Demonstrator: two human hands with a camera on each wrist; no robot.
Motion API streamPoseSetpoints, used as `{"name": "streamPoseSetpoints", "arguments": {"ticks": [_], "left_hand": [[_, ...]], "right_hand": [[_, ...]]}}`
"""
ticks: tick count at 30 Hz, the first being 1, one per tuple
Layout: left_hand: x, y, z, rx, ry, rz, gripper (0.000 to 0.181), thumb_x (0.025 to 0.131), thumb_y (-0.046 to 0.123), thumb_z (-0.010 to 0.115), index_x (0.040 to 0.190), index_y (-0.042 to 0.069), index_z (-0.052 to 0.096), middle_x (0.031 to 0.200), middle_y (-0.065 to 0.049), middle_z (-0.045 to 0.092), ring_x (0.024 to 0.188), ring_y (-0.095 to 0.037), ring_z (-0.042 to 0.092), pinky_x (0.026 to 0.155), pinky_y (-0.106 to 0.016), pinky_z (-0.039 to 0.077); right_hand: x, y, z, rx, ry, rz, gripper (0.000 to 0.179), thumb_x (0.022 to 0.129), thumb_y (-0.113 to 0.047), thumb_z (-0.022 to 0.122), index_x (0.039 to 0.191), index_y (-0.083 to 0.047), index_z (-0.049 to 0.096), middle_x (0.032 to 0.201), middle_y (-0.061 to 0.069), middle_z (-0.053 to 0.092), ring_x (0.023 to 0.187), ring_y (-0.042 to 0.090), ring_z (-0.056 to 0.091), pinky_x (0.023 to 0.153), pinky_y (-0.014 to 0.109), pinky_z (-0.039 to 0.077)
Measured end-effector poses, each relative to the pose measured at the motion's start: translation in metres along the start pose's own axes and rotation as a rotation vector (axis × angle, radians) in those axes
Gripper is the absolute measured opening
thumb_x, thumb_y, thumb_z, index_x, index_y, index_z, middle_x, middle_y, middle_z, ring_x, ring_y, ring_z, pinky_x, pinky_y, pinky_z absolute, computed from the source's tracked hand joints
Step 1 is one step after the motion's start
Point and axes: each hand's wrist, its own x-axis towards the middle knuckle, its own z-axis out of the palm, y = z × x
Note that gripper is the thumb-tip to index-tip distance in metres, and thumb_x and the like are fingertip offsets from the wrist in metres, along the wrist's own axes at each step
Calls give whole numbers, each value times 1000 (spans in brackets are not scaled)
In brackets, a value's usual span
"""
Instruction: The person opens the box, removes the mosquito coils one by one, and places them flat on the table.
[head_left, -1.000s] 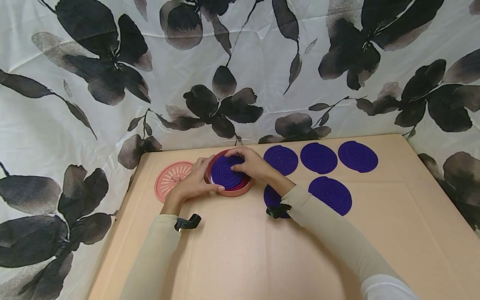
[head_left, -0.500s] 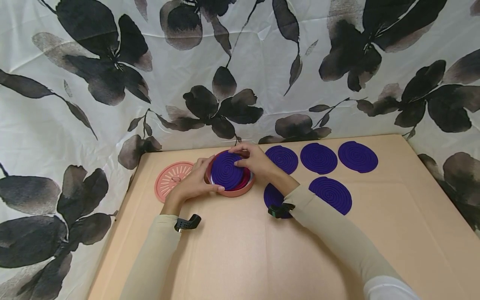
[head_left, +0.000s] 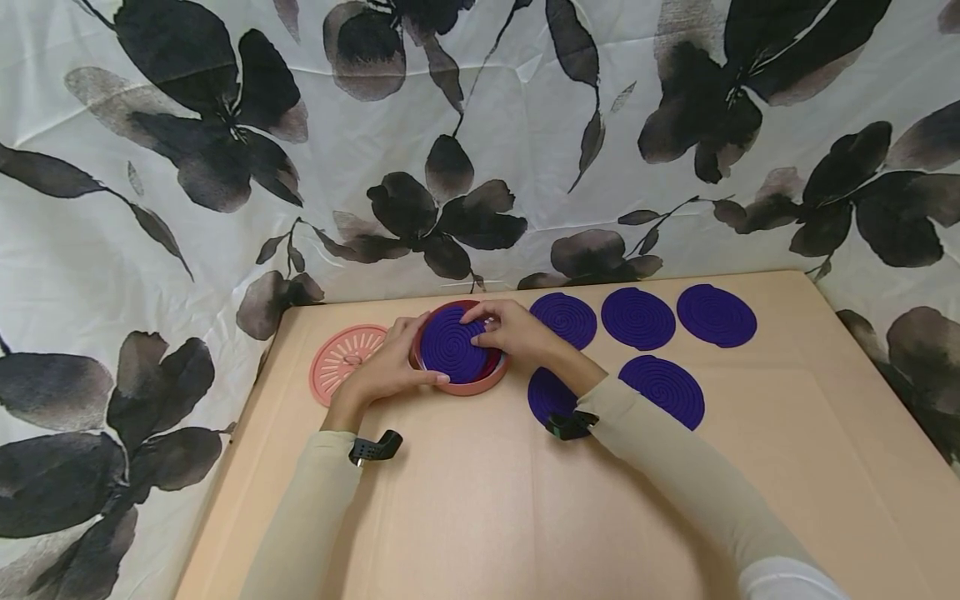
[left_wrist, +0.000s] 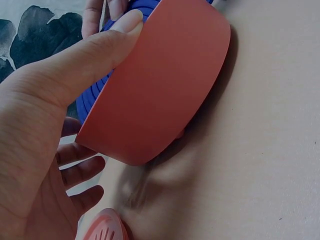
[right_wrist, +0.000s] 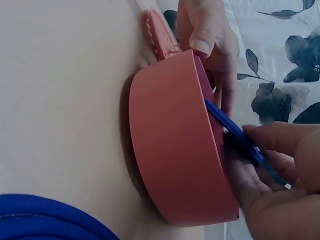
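My left hand [head_left: 390, 360] grips the side of a round coral tin [head_left: 468, 387], thumb over the near rim and fingers around the far left side. In the left wrist view the tin's smooth wall [left_wrist: 160, 85] shows, and its rim is tilted. My right hand [head_left: 513, 332] pinches the right edge of a blue spiral mosquito coil [head_left: 450, 346] at the tin's mouth. Seen from the right wrist, this coil [right_wrist: 227, 122] slants partly inside the tin, between thumb and fingers. Dark red shows inside the tin beside the coil.
A coral slotted lid [head_left: 341, 362] lies left of the tin on the wooden table [head_left: 465, 500]. Several more blue coils [head_left: 637, 317] lie flat to the right, one partly under the right forearm. A floral cloth [head_left: 555, 150] hangs behind the table.
The right hand has shifted slightly right and down, still pinching the coil, which tilted up and now sits lower over the tin's mouth. The left hand has stayed in place.
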Motion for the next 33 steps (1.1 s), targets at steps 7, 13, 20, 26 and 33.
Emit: {"name": "streamPoseSetpoints", "arguments": {"ticks": [7,13,20,26,33], "left_hand": [[-1,0,1,4,1,7,124,69,67,84,164,24,17,149,-8,34,138,-27,37,114,-58,36],[-1,0,1,15,6,7,124,69,68,83,164,24,17,147,-8,35,137,-27,37,113,-58,36],[-1,0,1,7,6,10,124,69,66,84,164,23,17,147,-8,35,136,-26,37,113,-57,37],[0,1,1,7,6,13,123,70,64,85,164,21,18,147,-9,35,137,-26,35,114,-57,35],[-1,0,1,18,10,14,126,69,68,84,164,19,18,148,-9,34,139,-28,34,115,-59,34]], "right_hand": [[-4,0,1,-137,-24,-25,33,92,-8,75,124,-12,69,116,9,63,73,15,56,64,24,52],[-4,1,2,-107,47,-25,28,92,-10,75,121,-10,71,91,7,57,74,16,56,64,24,52],[-3,4,5,-44,49,-12,33,92,-9,75,124,-11,69,98,8,58,76,15,63,69,24,57],[-5,4,3,0,65,0,32,93,-6,72,124,-11,69,103,10,60,79,19,66,72,30,60],[-6,7,-5,35,81,4,33,92,-1,71,124,-11,69,106,12,61,85,23,64,72,34,61]]}}
